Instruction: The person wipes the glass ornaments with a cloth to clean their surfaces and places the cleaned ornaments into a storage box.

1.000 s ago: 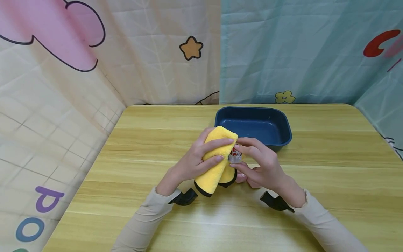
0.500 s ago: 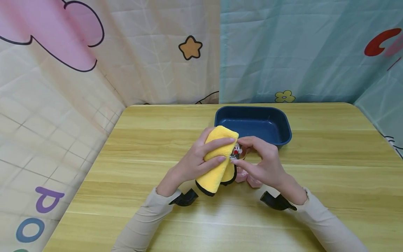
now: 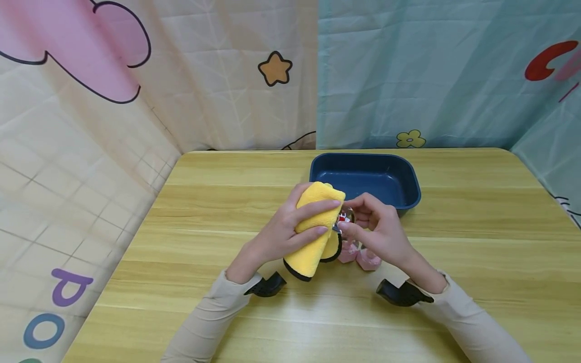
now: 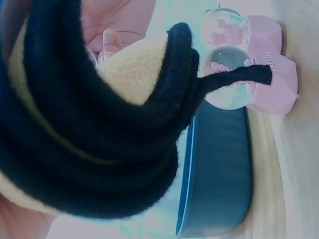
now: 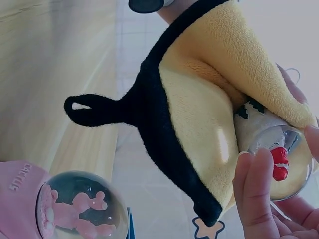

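Observation:
My left hand grips a folded yellow towel with black edging, bunched around the base of a small snow globe. In the right wrist view the globe's clear ball pokes out of the towel, with a red and white figure inside; its white base with dark green marks is partly covered. My right hand holds the ball between thumb and fingers. Just below the hands, two pink snow globes stand side by side on the table; the left wrist view shows their faceted pink bases and clear balls.
A dark blue basin stands behind the hands, toward the table's far edge. The wooden table is bounded by printed curtains at the back and sides. Black straps sit on both wrists. A black towel loop hangs out sideways.
The right hand's fingers have shifted round the ball, and the globe has turned, its base now deeper in the towel. The left hand and towel have moved only slightly right.

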`<state>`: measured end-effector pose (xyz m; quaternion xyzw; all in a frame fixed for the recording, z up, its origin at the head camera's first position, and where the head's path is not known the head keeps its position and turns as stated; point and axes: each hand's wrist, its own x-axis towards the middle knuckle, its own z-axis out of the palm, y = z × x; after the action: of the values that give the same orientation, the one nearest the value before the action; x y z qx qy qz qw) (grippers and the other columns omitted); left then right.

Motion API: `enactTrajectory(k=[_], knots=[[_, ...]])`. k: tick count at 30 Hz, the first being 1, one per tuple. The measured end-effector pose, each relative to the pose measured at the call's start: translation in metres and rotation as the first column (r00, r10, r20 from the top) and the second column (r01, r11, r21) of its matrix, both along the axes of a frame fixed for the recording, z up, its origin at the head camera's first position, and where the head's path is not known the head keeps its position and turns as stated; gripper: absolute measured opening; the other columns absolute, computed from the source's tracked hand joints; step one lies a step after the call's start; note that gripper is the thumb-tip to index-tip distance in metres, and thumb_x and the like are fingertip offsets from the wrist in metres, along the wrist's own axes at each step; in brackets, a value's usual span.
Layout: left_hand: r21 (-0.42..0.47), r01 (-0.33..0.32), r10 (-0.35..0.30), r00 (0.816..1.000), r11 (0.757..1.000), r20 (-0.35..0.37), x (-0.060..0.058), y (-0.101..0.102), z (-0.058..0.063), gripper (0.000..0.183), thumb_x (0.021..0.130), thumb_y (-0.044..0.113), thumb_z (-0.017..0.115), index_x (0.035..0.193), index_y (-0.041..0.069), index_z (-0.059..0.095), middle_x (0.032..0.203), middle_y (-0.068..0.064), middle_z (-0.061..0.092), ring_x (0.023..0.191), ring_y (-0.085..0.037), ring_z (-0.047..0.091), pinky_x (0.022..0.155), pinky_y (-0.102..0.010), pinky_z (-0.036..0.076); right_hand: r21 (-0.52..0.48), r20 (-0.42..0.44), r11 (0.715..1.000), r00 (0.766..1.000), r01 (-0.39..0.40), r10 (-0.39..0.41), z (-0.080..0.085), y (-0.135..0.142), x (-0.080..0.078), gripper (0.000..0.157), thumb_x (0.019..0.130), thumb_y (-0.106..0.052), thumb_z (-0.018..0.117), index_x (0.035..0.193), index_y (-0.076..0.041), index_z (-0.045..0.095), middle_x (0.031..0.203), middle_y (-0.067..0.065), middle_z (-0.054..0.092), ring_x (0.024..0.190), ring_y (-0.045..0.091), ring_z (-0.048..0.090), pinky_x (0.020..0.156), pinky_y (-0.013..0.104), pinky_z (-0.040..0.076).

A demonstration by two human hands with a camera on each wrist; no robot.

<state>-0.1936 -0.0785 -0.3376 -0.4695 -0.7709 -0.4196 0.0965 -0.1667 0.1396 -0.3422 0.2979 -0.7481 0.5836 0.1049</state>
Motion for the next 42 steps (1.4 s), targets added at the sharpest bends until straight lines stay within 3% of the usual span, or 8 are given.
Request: enactTrajectory(k=[7,13,20,29,37,42], knots=[[0.002,-0.003,0.003,1.0,1.0,-0.001,0.0,-0.0003,-0.0009,0.044,0.094,0.048,0.044,0.129,0.023,0.051,0.136,-0.011,0.036,0.109,-0.016,0.046,0.081,-0.024,0.048,-0.025,0.053,0.999,0.998,-0.036,0.037,-0.0016,0.0,-0.0009,0.023,0.082,0.008,0.063,0.103,0.009,0.054,0.092,-0.013,0.066,0.062,0.008,0.063,0.058,0.021,0.055],[-0.007,-0.014,0.014,1.0,1.0,-0.002,0.0005,-0.0002,0.0005,0.039,0.094,0.041,0.049,0.129,0.023,0.051,0.136,-0.01,0.035,0.109,-0.016,0.046,0.08,-0.024,0.048,-0.06,0.077,0.996,0.995,-0.061,0.065,-0.0025,0.0005,-0.0017,0.023,0.083,0.007,0.062,0.103,0.01,0.053,0.096,-0.011,0.066,0.07,0.005,0.064,0.063,0.018,0.055],[-0.015,-0.026,0.027,1.0,1.0,0.013,0.0,0.0013,0.0026,0.039,0.091,0.024,0.059,0.129,0.022,0.05,0.136,-0.011,0.035,0.108,-0.017,0.047,0.078,-0.023,0.048,-0.038,0.089,0.999,0.995,-0.038,0.041,-0.0012,0.002,-0.0041,0.025,0.082,0.004,0.065,0.105,0.008,0.053,0.1,-0.014,0.065,0.075,0.005,0.065,0.068,0.018,0.055],[-0.014,-0.03,0.03,1.0,0.999,0.007,-0.0019,0.0026,0.0037,0.038,0.092,0.026,0.058,0.13,0.022,0.051,0.136,-0.011,0.035,0.109,-0.018,0.047,0.079,-0.024,0.048,0.01,0.081,1.0,0.997,-0.008,0.007,0.0005,0.0029,-0.0061,0.03,0.079,0.007,0.067,0.106,0.006,0.054,0.1,-0.012,0.062,0.076,0.005,0.064,0.07,0.018,0.055],[0.0,-0.028,0.028,1.0,1.0,0.01,-0.0027,0.0023,0.0041,0.038,0.092,0.023,0.058,0.129,0.021,0.051,0.137,-0.011,0.035,0.111,-0.019,0.047,0.081,-0.026,0.049,0.025,-0.027,0.999,0.999,0.023,-0.022,0.0006,-0.0001,-0.0044,0.037,0.072,0.012,0.07,0.106,0.006,0.055,0.097,0.015,0.062,0.075,0.006,0.06,0.07,0.016,0.054],[0.017,-0.015,0.015,1.0,1.0,0.027,-0.003,0.0019,0.0035,0.037,0.094,0.03,0.054,0.13,0.021,0.05,0.138,-0.011,0.035,0.112,-0.019,0.047,0.08,-0.025,0.049,0.035,-0.161,0.999,0.986,0.038,-0.032,-0.0013,-0.0008,-0.005,0.045,0.066,0.014,0.075,0.106,0.007,0.057,0.095,0.015,0.062,0.077,0.005,0.059,0.071,0.014,0.053]])
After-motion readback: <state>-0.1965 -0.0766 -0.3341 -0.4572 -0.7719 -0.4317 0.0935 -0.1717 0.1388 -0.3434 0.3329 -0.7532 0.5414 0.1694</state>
